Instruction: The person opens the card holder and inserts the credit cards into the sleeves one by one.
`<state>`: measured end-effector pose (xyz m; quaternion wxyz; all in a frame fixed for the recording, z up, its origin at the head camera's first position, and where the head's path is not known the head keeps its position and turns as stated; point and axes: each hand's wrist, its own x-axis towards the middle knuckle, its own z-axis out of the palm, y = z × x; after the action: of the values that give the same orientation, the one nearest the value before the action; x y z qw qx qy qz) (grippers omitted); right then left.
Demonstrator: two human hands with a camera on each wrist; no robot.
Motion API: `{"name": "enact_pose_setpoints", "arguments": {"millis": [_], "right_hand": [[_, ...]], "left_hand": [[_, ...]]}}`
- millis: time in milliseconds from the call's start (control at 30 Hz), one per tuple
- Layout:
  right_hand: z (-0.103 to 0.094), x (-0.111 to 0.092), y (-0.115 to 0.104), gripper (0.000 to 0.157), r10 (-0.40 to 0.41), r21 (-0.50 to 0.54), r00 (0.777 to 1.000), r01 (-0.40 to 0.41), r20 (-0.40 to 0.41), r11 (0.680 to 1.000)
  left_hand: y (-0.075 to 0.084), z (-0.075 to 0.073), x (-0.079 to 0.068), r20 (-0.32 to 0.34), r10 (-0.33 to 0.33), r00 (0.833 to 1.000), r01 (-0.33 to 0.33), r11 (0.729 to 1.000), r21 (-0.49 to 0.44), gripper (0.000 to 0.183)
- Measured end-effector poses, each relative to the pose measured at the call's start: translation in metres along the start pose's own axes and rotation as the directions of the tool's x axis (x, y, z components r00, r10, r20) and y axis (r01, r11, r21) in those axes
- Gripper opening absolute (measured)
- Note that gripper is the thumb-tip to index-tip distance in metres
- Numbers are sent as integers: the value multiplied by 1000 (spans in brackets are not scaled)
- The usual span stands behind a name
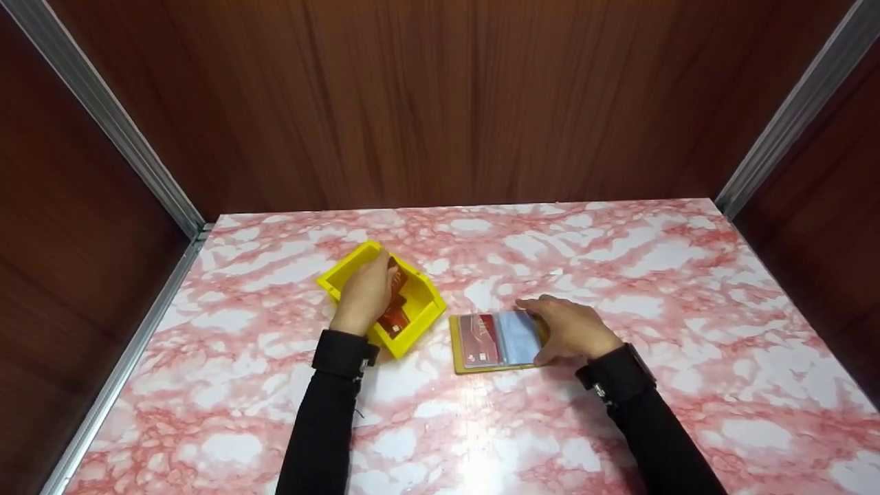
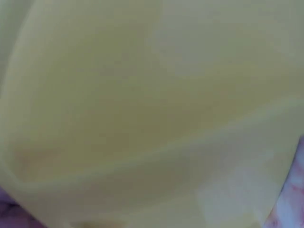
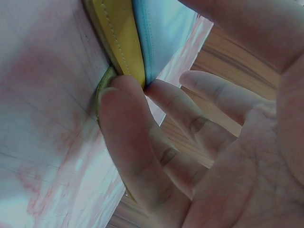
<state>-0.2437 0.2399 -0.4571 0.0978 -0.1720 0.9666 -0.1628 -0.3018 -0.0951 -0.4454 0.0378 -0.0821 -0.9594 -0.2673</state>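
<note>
My left hand point(image 1: 366, 292) reaches into a yellow tray point(image 1: 421, 328), with the fingers down inside it. Thumb and fingers pinch a red card point(image 1: 399, 280), which stands tilted. A second red card point(image 1: 395, 323) lies on the tray's floor beside the hand. To the right, a card holder point(image 1: 517, 338) with a yellow cover lies spread on the table; a red card point(image 1: 479, 339) shows in its left clear sleeve. My right hand point(image 1: 577, 330) grips its right side, thumb at the near edge. Up close, fingertips meet the yellow stitched cover point(image 3: 121, 33) in the right wrist view.
The table top point(image 1: 584, 440) has a pink and white marble pattern. Dark wood panels point(image 1: 440, 103) with metal corner posts point(image 1: 110, 110) stand at the back and on both sides. In the left wrist view a blurred yellow tray wall point(image 2: 142, 95) fills nearly everything.
</note>
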Motion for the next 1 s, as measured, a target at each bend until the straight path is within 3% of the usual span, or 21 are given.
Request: {"name": "enact_pose_setpoints", "arguments": {"millis": [133, 233, 367, 667, 1000], "right_hand": [[0, 0, 0, 99, 6, -4, 1000, -6, 1, 1000], [-1, -1, -1, 99, 4, -8, 1000, -4, -3, 1000], [-1, -1, -1, 98, 0, -9, 1000, 0, -8, 1000], [0, -1, 0, 96, -5, 12, 1000, 5, -10, 1000], [1, 0, 1, 93, -7, 10, 1000, 7, -10, 1000]], "left_hand": [[-1, -1, 1, -110, 39, 993, -46, 997, -63, 26], [0, -2, 2, -148, 37, 988, -56, 991, -124, 24], [4, -5, 3, -126, 14, 992, -38, 980, -197, 25], [11, -8, 0, -120, 48, 992, -81, 953, -291, 27], [16, -9, -3, -76, -54, 996, 22, 930, -366, 39]]}}
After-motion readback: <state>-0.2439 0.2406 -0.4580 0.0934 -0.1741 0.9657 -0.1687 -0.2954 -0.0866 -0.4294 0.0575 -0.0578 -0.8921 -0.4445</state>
